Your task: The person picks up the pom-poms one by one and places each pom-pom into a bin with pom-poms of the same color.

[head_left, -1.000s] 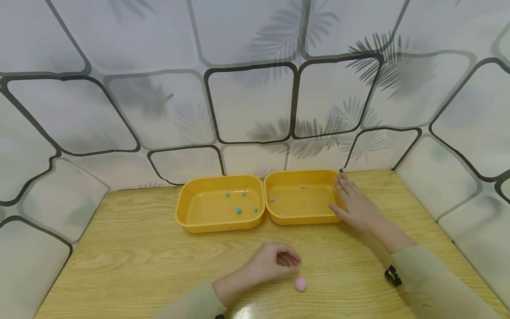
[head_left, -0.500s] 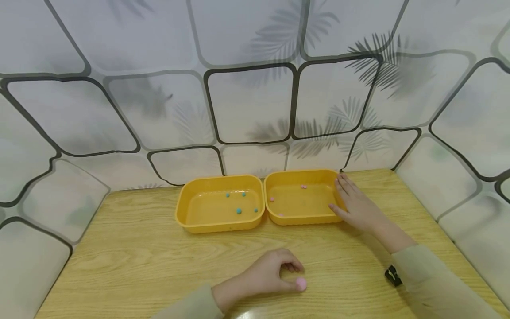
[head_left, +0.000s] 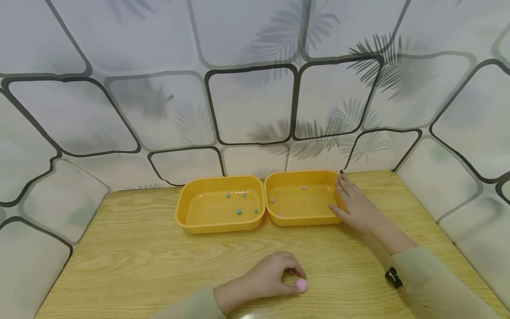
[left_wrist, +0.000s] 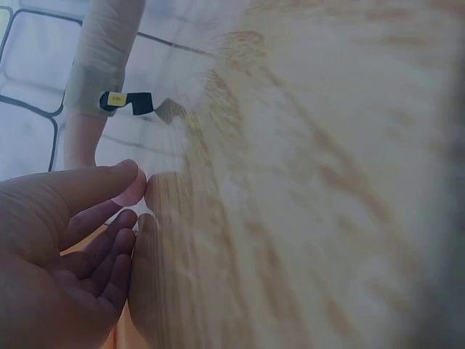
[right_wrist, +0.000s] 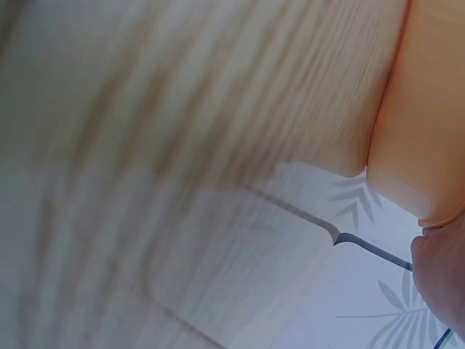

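A pink ball (head_left: 301, 285) lies at the table's near middle. My left hand (head_left: 275, 275) pinches it between thumb and index finger. In the left wrist view the thumb covers part of the pink ball (left_wrist: 132, 190), and the other fingers curl loosely below. My right hand (head_left: 358, 208) rests against the right end of the right yellow tray (head_left: 303, 220), its fingers fairly straight along the rim. Small pink balls (head_left: 272, 200) lie in that tray. The right wrist view shows only a bit of the right hand (right_wrist: 442, 273) beside the tray's orange-looking wall (right_wrist: 418, 109).
A second yellow tray (head_left: 219, 228) touches the first on its left and holds several small teal balls (head_left: 239, 212). Both stand at the back of the wood-grain table (head_left: 139, 257), close to the patterned backdrop (head_left: 255, 106). A black strap piece (head_left: 393, 278) sits by the right sleeve.
My left hand has come down and slightly right onto the pink ball, and its thumb and index finger have closed on it. The right hand stays at the tray.
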Tool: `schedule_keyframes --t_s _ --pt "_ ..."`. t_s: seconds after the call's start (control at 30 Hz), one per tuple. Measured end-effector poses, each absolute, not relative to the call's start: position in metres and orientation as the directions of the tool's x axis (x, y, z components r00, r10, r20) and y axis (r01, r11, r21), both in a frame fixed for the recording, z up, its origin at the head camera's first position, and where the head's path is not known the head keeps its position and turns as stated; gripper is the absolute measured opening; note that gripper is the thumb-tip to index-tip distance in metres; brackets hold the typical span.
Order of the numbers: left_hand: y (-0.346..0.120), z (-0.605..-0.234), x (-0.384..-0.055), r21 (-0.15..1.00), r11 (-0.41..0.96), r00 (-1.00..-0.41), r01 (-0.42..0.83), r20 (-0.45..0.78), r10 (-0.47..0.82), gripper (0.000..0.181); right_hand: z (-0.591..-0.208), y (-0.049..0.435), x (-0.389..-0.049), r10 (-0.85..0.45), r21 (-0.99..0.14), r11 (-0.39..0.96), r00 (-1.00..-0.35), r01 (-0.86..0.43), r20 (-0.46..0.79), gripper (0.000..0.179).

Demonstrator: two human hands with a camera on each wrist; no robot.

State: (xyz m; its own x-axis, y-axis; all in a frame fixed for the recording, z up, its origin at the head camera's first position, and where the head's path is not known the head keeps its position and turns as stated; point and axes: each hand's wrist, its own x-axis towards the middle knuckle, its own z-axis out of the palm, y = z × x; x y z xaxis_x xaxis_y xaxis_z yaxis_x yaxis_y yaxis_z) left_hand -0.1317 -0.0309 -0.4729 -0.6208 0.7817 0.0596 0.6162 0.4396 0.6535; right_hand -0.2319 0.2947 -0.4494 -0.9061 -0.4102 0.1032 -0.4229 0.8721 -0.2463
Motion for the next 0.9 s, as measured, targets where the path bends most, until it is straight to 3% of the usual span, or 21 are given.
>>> schedule_keyframes --t_s 0.9 --pt "-0.0287 -0.4699 -0.1306 0.712 0.464 -0.685 0.527 0.034 0.727 0.021 -0.4505 0.295 -0.2315 -0.406 -0.246 0.874 -0.908 -0.418 0.103 0.088"
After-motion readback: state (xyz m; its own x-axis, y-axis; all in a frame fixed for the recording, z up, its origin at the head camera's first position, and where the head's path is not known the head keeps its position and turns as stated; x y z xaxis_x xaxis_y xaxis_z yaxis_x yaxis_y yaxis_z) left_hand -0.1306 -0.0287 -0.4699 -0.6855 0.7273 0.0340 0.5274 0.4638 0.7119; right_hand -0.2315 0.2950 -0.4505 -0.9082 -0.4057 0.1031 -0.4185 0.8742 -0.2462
